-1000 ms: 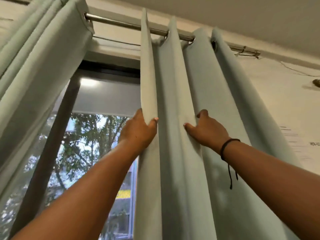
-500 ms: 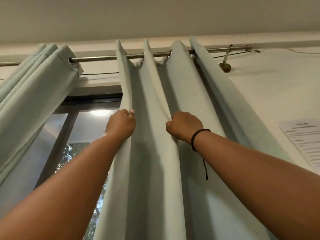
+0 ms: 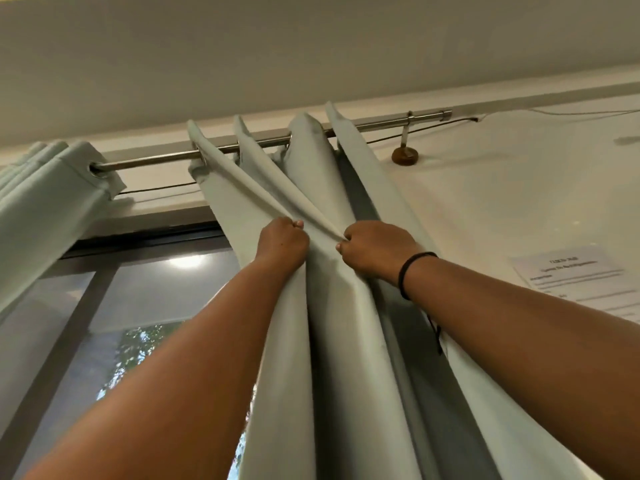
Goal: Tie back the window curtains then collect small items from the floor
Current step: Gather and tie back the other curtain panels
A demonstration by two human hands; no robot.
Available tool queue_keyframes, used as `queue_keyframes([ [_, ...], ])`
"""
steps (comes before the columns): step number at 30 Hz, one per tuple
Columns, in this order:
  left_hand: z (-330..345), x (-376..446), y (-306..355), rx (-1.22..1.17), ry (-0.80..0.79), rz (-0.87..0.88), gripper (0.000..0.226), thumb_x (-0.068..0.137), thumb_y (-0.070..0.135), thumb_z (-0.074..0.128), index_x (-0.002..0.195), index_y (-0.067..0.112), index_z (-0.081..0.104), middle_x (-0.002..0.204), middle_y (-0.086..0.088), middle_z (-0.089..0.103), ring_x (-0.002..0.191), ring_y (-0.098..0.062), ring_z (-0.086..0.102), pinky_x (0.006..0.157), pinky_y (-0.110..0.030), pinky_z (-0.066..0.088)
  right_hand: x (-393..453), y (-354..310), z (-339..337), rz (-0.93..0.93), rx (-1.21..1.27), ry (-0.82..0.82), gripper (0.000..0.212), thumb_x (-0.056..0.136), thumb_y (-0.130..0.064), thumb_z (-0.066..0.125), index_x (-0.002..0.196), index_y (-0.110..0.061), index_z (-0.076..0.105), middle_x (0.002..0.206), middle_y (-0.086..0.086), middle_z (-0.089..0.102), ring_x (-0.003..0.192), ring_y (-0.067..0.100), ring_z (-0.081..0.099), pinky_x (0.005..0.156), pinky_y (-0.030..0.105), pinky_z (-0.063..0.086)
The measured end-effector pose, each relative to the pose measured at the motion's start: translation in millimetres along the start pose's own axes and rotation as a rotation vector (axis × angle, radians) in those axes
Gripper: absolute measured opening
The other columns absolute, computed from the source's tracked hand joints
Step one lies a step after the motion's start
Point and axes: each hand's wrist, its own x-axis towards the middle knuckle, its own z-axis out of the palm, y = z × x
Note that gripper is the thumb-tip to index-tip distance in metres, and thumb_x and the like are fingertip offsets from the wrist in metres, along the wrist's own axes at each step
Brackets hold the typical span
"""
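Now both hands clench folds of the right curtain (image 3: pixel 332 341): the left hand (image 3: pixel 282 242) takes the window-side pleat, the right hand (image 3: pixel 375 251) the next one. Its folds run downward from the rod (image 3: pixel 156 161), so gathering probably goes toward the wall.

Printed paper sheet (image 3: pixel 575 275) on the wall, thin wire (image 3: pixel 554 112) near the ceiling.

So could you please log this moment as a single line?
stage: gathering curtain | left hand: grips right curtain fold | right hand: grips next fold | tie-back: not yet done
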Motion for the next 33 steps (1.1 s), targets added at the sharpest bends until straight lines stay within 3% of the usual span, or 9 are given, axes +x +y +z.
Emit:
queue_keyframes([
  [7, 49, -14, 61, -0.046, -0.147, 0.192, 0.03, 0.097, 0.016, 0.043, 0.105, -0.003, 0.064, 0.113, -0.022, 0.063, 0.107, -0.035, 0.056, 0.073, -0.024, 0.037, 12, 31, -29, 0.192, -0.052, 0.106, 0.028, 0.087, -0.032, 0.05, 0.092, -0.008, 0.063, 0.091, 0.011, 0.064, 0.076, 0.028, 0.058, 0.064, 0.03, 0.041],
  [11, 45, -10, 12, -0.02, -0.277, 0.135, 0.032, 0.096, 0.021, 0.042, 0.105, -0.001, 0.062, 0.112, -0.025, 0.062, 0.101, -0.039, 0.06, 0.083, -0.038, 0.052, 4, 34, -32, 0.373, 0.584, -0.151, 0.053, 0.084, -0.063, 0.051, 0.104, -0.016, 0.064, 0.102, 0.006, 0.06, 0.085, 0.028, 0.059, 0.067, 0.033, 0.052],
  [14, 21, -6, -30, -0.132, -0.294, -0.044, 0.048, 0.094, 0.04, 0.045, 0.122, 0.002, 0.052, 0.123, -0.02, 0.057, 0.109, -0.039, 0.056, 0.083, -0.043, 0.053, 0, 20, -11, 0.461, 0.561, -0.268, 0.078, 0.071, -0.082, 0.045, 0.122, -0.025, 0.057, 0.127, 0.005, 0.05, 0.106, 0.035, 0.053, 0.078, 0.039, 0.05],
  [17, -14, -1, -53, -0.387, -0.303, -0.239, 0.095, 0.078, 0.07, 0.052, 0.144, 0.01, 0.02, 0.141, -0.016, 0.04, 0.125, -0.038, 0.043, 0.097, -0.049, 0.042, 2, -8, 19, 0.521, 0.363, -0.175, 0.107, 0.061, -0.067, 0.072, 0.141, -0.013, 0.028, 0.135, 0.014, 0.045, 0.11, 0.037, 0.054, 0.078, 0.041, 0.053],
  [19, -35, 2, -64, -0.412, -0.318, -0.217, 0.109, 0.066, 0.074, 0.062, 0.144, 0.013, 0.017, 0.14, -0.015, 0.042, 0.123, -0.036, 0.046, 0.102, -0.049, 0.041, 8, -30, 32, 0.483, 0.275, -0.046, 0.081, 0.074, -0.042, 0.072, 0.136, -0.003, 0.038, 0.125, 0.015, 0.056, 0.105, 0.033, 0.058, 0.083, 0.038, 0.051],
  [21, -50, 6, -73, -0.3, -0.288, -0.145, 0.095, 0.071, 0.058, 0.068, 0.138, 0.007, 0.024, 0.132, -0.014, 0.048, 0.113, -0.033, 0.051, 0.095, -0.04, 0.045, 15, -47, 34, 0.423, 0.13, 0.073, 0.037, 0.081, -0.023, 0.061, 0.111, 0.0, 0.058, 0.102, 0.015, 0.064, 0.084, 0.031, 0.06, 0.072, 0.033, 0.05],
  [24, -78, 9, -89, -0.096, -0.227, -0.031, 0.056, 0.082, 0.028, 0.057, 0.127, 0.004, 0.036, 0.119, -0.015, 0.053, 0.098, -0.03, 0.052, 0.077, -0.033, 0.044, 21, -81, 36, 0.37, -0.049, 0.193, 0.012, 0.086, -0.015, 0.051, 0.091, -0.004, 0.051, 0.092, 0.015, 0.059, 0.074, 0.03, 0.051, 0.068, 0.031, 0.041],
  [28, -115, 14, -125, -0.099, -0.194, 0.045, 0.02, 0.078, 0.017, 0.052, 0.096, 0.007, 0.052, 0.096, -0.013, 0.059, 0.079, -0.033, 0.06, 0.064, -0.038, 0.058, 37, -141, 56, 0.298, -0.077, 0.212, 0.023, 0.087, -0.017, 0.047, 0.104, -0.005, 0.058, 0.1, 0.016, 0.061, 0.078, 0.031, 0.051, 0.068, 0.03, 0.038],
  [33, -146, 19, -171, -0.063, -0.179, 0.052, 0.015, 0.077, 0.018, 0.055, 0.088, 0.009, 0.059, 0.078, -0.013, 0.065, 0.06, -0.031, 0.067, 0.06, -0.042, 0.06, 70, -230, 77, 0.119, -0.11, 0.108, 0.033, 0.088, -0.014, 0.047, 0.116, -0.003, 0.058, 0.119, 0.019, 0.061, 0.107, 0.036, 0.059, 0.085, 0.035, 0.046],
])
